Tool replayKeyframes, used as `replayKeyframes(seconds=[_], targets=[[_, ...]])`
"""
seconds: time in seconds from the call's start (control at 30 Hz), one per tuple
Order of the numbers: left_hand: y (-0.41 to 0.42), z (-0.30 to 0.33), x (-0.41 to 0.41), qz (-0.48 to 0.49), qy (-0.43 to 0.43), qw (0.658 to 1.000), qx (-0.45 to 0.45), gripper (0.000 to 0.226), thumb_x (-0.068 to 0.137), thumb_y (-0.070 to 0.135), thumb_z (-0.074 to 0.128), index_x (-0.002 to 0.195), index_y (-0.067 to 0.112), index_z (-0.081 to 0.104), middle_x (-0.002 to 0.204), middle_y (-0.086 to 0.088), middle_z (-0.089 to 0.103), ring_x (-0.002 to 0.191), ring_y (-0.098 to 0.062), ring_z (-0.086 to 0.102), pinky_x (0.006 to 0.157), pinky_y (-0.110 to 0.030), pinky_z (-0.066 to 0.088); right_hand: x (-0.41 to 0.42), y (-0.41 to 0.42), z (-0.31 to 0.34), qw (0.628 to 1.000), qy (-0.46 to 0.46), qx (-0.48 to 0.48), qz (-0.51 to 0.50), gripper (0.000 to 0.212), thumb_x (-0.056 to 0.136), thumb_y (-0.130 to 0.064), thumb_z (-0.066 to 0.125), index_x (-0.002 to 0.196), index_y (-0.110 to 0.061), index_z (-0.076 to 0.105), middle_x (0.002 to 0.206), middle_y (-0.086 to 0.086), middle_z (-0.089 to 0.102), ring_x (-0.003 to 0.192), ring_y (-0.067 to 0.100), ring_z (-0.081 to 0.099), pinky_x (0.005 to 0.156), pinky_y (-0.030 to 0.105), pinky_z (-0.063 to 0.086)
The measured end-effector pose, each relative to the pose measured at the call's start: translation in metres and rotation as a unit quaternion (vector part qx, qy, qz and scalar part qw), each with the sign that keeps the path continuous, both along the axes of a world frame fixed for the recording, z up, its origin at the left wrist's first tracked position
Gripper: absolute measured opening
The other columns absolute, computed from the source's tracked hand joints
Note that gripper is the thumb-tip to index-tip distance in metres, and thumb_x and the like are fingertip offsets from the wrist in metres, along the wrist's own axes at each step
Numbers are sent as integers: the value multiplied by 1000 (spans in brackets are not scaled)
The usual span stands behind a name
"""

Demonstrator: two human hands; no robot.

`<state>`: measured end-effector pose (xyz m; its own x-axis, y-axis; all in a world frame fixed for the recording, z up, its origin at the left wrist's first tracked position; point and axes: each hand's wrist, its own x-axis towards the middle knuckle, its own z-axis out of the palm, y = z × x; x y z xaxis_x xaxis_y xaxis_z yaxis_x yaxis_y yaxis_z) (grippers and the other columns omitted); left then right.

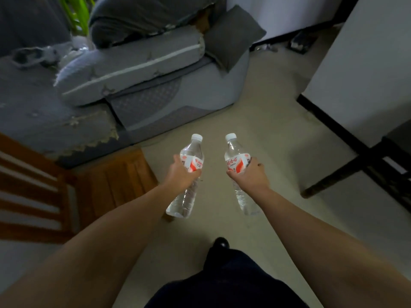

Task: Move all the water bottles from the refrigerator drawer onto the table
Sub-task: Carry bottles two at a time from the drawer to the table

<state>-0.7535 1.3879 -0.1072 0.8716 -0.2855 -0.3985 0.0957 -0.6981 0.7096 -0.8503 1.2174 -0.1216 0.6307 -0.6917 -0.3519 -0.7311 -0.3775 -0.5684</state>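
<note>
One water bottle [186, 174] is gripped by the left hand [181, 174]. A second bottle [239, 165] is clasped by the right hand [251, 174]. Both are held over the floor [255, 121].

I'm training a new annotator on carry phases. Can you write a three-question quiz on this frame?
1. True or false: the left hand is empty.
2. Where on its bottle does the right hand grip: A) the cap, B) the labelled middle, C) the base?
3. What colour are both caps?

Key
1. False: it holds the left bottle.
2. B: it wraps the right bottle at its red-and-white label.
3. White, as on the left cap.
</note>
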Motion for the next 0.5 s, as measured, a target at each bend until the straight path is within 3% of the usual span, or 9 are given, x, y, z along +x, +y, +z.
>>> replayKeyframes(seconds=[0.1, 0.27, 0.4, 0.5], targets=[[-46, 3, 27, -1, 6, 1000, -12, 67, 83, 26, 72, 133, 12, 30, 111, -3, 54, 92, -19, 56, 76, -32, 49, 16, -46, 5, 1000, -12, -5, -22, 81, 74, -50, 72, 135, -11, 36, 126, 11, 45, 110, 28, 54, 92, 40, 48], [-111, 3, 64, -49, 8, 999, -21, 64, 80, 27, 74, 127, 12, 33, 113, -6, 60, 96, -23, 63, 85, -40, 54, 35, -99, 6, 997, -5, -1, -80, 80, 74, -51, 73, 133, -10, 38, 126, 11, 46, 112, 28, 54, 93, 39, 47], [-159, 1, 90, -91, 1, 996, -22, 66, 82, 25, 72, 130, 8, 32, 111, -3, 55, 89, -17, 57, 66, -24, 44, 49, -126, -1, 992, -10, 9, -123, 75, 72, -52, 73, 127, -11, 43, 122, 11, 51, 107, 28, 57, 86, 36, 47], [-199, -6, 120, -125, 0, 992, -21, 65, 81, 27, 72, 128, 9, 33, 116, -5, 55, 89, -17, 57, 62, -22, 42, 67, -153, -5, 988, -10, 20, -154, 76, 69, -53, 74, 127, -13, 44, 121, 10, 53, 104, 26, 58, 85, 34, 48]])
